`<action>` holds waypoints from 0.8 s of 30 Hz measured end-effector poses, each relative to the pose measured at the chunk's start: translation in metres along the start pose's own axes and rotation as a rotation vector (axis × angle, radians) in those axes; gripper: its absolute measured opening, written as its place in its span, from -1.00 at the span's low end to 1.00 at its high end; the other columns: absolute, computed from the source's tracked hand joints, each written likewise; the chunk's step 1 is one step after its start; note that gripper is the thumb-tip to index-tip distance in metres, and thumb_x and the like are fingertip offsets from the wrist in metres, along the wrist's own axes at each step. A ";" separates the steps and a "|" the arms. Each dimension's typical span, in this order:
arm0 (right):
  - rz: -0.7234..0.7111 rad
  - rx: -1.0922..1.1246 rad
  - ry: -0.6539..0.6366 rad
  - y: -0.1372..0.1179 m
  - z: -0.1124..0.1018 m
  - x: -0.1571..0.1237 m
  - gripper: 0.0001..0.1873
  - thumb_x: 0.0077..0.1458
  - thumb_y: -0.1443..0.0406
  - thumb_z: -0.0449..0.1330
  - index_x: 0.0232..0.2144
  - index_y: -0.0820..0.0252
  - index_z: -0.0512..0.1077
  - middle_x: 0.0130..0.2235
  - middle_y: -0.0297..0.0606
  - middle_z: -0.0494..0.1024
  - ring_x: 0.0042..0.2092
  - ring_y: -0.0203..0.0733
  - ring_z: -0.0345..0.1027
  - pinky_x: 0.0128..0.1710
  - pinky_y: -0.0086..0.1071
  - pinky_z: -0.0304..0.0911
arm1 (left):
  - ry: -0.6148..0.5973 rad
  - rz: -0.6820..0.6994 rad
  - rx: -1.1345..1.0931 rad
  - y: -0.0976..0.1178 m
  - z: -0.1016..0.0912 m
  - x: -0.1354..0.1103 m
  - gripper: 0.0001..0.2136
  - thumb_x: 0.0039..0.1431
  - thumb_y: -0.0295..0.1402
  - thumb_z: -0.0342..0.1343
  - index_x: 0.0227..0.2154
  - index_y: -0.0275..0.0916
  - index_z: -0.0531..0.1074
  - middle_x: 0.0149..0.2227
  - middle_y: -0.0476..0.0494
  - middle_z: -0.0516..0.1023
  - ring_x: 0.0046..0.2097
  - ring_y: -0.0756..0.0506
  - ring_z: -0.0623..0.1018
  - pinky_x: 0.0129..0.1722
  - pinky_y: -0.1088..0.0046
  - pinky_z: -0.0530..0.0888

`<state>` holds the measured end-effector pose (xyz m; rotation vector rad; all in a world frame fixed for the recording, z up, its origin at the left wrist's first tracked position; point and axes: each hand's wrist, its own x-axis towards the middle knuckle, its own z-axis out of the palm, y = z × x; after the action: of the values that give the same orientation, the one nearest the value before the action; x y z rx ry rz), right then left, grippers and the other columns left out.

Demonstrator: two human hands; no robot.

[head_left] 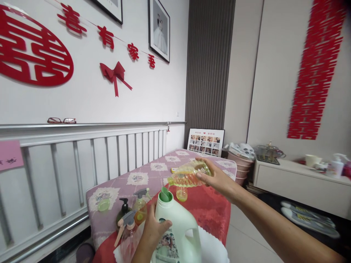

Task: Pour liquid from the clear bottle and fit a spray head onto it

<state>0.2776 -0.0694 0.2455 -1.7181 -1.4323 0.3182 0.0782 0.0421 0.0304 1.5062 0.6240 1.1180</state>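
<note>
Presently, the right hand (210, 173) is closed round a tilted bottle (187, 176); the left hand (155, 223) (thumb splayed) clasps the jug (181, 219). Aim should centre on the spout (165, 195).

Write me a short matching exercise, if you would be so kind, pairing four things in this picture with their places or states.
Things
1. Pale green jug
2. Ribbed transparent bottle
3. Eyeglasses
4. Red bow

Places or states
A. On the ledge above the radiator
B. Tipped sideways in the right hand
C. Hung on the white wall
D. Upright, held by the left hand

Pairs: 1-D, 2-B, 3-A, 4-C
</note>
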 end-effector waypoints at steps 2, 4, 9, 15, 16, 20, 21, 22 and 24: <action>-0.001 -0.004 -0.010 -0.004 0.000 -0.002 -0.15 -0.06 -0.09 0.19 0.22 0.10 0.14 0.10 -0.03 0.41 -0.12 0.06 0.43 -0.30 -0.17 0.38 | -0.022 0.014 -0.038 0.000 0.000 0.000 0.05 -0.37 0.20 0.31 0.17 -0.32 0.14 -0.01 -0.40 0.54 -0.04 -0.33 0.55 -0.04 0.18 0.46; -0.013 0.004 -0.013 -0.006 0.000 -0.003 -0.15 -0.05 -0.08 0.19 0.22 0.12 0.13 0.10 -0.03 0.39 -0.08 0.07 0.42 -0.29 -0.17 0.38 | -0.021 0.030 -0.046 0.000 0.000 0.000 0.03 -0.37 0.19 0.32 0.16 -0.29 0.16 0.03 -0.40 0.52 -0.03 -0.32 0.55 -0.03 0.19 0.46; -0.035 0.006 -0.027 -0.009 0.002 -0.002 -0.17 -0.03 -0.06 0.18 0.22 0.16 0.13 0.09 0.00 0.39 -0.05 0.08 0.41 -0.26 -0.16 0.38 | 0.011 0.009 0.006 0.000 -0.002 0.000 -0.07 -0.33 0.08 0.35 0.10 -0.33 0.21 -0.01 -0.38 0.54 -0.01 -0.32 0.53 -0.02 0.20 0.45; -0.036 0.009 -0.050 -0.011 0.005 -0.002 -0.18 -0.02 -0.05 0.20 0.22 0.13 0.13 0.08 0.01 0.41 -0.07 0.06 0.44 -0.22 -0.13 0.40 | 0.020 -0.003 0.014 0.003 -0.002 0.001 -0.20 -0.31 0.00 0.35 0.00 -0.31 0.26 0.03 -0.38 0.51 0.04 -0.33 0.51 0.02 0.21 0.43; -0.038 0.017 -0.058 -0.012 0.006 -0.002 -0.18 -0.02 -0.05 0.21 0.22 0.13 0.13 0.08 0.00 0.41 -0.07 0.05 0.45 -0.21 -0.12 0.40 | 0.025 0.002 0.013 0.003 -0.002 0.001 -0.20 -0.31 0.00 0.35 0.01 -0.31 0.26 0.03 -0.39 0.51 0.04 -0.33 0.51 0.02 0.20 0.43; -0.061 0.038 -0.089 -0.010 0.009 0.001 -0.19 -0.04 -0.06 0.24 0.19 0.10 0.16 0.07 -0.03 0.44 -0.03 0.07 0.44 -0.11 -0.08 0.40 | 0.016 0.012 0.000 0.003 -0.001 -0.001 -0.11 -0.32 0.05 0.35 0.09 -0.28 0.21 0.06 -0.35 0.48 0.02 -0.30 0.52 0.01 0.23 0.44; -0.072 0.030 -0.095 -0.009 0.010 0.003 -0.20 -0.03 -0.06 0.25 0.19 0.11 0.17 0.07 -0.04 0.44 -0.01 0.08 0.43 -0.08 -0.07 0.39 | 0.020 0.010 -0.001 0.003 -0.001 -0.001 -0.09 -0.33 0.06 0.35 0.10 -0.27 0.20 0.08 -0.35 0.47 0.02 -0.29 0.52 0.00 0.25 0.45; -0.079 0.020 -0.101 -0.009 0.010 0.004 -0.20 -0.03 -0.06 0.24 0.18 0.12 0.18 0.07 -0.03 0.44 0.02 0.10 0.42 -0.05 -0.05 0.38 | 0.026 0.010 -0.007 0.003 -0.001 -0.002 -0.07 -0.34 0.07 0.36 0.11 -0.27 0.20 0.10 -0.36 0.46 0.01 -0.29 0.53 -0.01 0.25 0.45; -0.086 -0.009 -0.118 -0.008 0.010 0.005 -0.19 -0.02 -0.07 0.23 0.19 0.14 0.17 0.10 -0.02 0.42 0.06 0.12 0.39 -0.01 -0.04 0.36 | 0.032 0.013 -0.014 0.003 -0.002 -0.002 -0.06 -0.35 0.06 0.36 0.12 -0.27 0.18 0.13 -0.38 0.43 0.02 -0.29 0.53 -0.02 0.25 0.46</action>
<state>0.2671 -0.0604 0.2471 -1.6623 -1.5900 0.3716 0.0751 0.0402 0.0323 1.4848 0.6277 1.1559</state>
